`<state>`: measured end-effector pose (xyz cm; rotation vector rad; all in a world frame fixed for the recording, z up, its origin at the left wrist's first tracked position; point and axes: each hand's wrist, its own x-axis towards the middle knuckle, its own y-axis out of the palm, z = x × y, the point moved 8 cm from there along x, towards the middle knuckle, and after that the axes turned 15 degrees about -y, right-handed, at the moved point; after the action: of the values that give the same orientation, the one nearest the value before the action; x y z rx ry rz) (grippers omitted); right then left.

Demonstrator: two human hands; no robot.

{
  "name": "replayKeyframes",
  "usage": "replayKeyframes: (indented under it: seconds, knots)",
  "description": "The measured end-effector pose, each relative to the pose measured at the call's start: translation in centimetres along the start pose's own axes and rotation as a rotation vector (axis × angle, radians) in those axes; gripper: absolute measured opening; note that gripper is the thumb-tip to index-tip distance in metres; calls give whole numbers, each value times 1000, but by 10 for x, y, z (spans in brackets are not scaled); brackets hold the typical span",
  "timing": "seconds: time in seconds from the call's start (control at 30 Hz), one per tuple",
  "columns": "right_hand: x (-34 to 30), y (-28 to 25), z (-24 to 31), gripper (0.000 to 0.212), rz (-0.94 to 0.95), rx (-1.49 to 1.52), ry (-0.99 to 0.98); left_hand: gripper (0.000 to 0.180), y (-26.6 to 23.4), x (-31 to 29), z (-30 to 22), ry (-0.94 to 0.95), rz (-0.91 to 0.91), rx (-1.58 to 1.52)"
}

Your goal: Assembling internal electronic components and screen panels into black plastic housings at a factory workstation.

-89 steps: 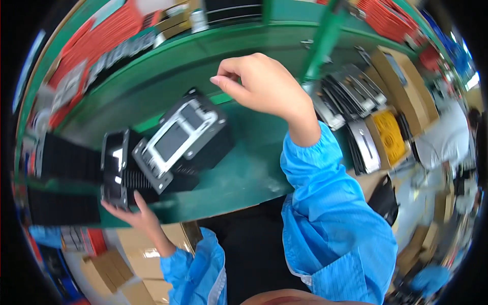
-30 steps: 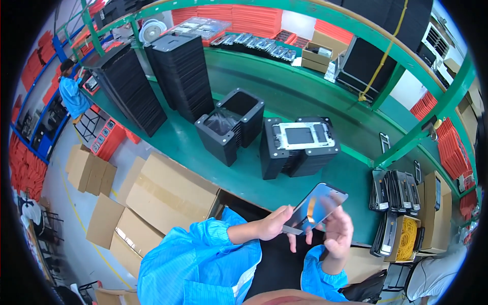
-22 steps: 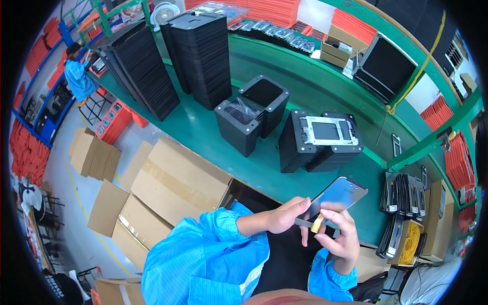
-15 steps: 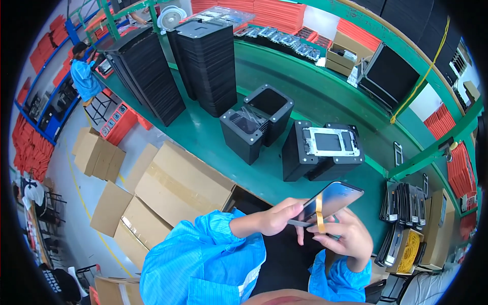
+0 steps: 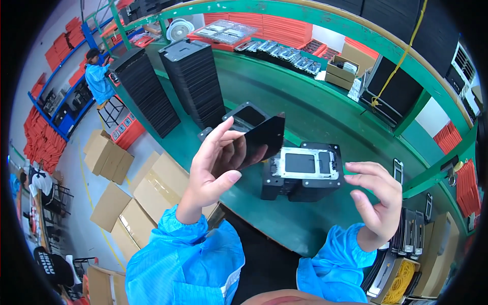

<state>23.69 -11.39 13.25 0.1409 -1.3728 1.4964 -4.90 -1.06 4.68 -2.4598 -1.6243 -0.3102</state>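
Observation:
My left hand (image 5: 211, 165) holds a thin phone screen panel (image 5: 267, 137), tilted up, its dark glossy face reflecting the fingers. The thumb stands apart from the panel, and the exact grip is partly hidden. To the right, my right hand (image 5: 377, 195) is empty, fingers spread and slightly curled. Between the hands, a silver rectangular frame (image 5: 329, 168) lies on a short stack of black trays (image 5: 317, 190). Behind the panel stands another black tray stack (image 5: 247, 114), partly covered by it and my left hand.
Two tall stacks of black trays (image 5: 145, 96) (image 5: 193, 81) rise at the left of the green bench (image 5: 284, 218). Open cardboard boxes (image 5: 160, 180) stand below its left edge. Black-framed parts and a box of yellow bands (image 5: 399, 282) are at right. A person in blue (image 5: 99, 81) sits far left.
My hands have parted. The left carries the panel left and up, turned so its dark face shows; the right has let go and moved right. The view has shifted slightly.

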Motion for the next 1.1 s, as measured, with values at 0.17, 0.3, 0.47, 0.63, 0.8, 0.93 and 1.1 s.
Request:
replayKeyframes:
  seconds: [0.17, 0.3, 0.47, 0.63, 0.8, 0.93, 1.1]
  knots:
    - [-18, 0, -55, 26, 47, -164, 182, 88, 23, 35, 20, -82, 33, 126]
    - [-38, 3, -97, 24, 74, -152, 345, 84, 47, 58, 16, -127, 10, 373]
    - [-65, -9, -118, 27, 51, -167, 495, 83, 88, 73, 24, -84, 107, 536]
    - [-66, 1, -132, 38, 78, -110, 544, 84, 119, 77, 23, -23, 162, 781]
    - [-65, 21, -149, 50, 165, 7, 654, 85, 139, 82, 24, -7, 180, 818]
    - [-72, 41, -167, 54, 299, 39, 690, 87, 141, 82, 25, -54, 172, 778]
    - [-70, 54, -168, 59, 388, 59, 649, 91, 135, 76, 15, 100, 121, 905]
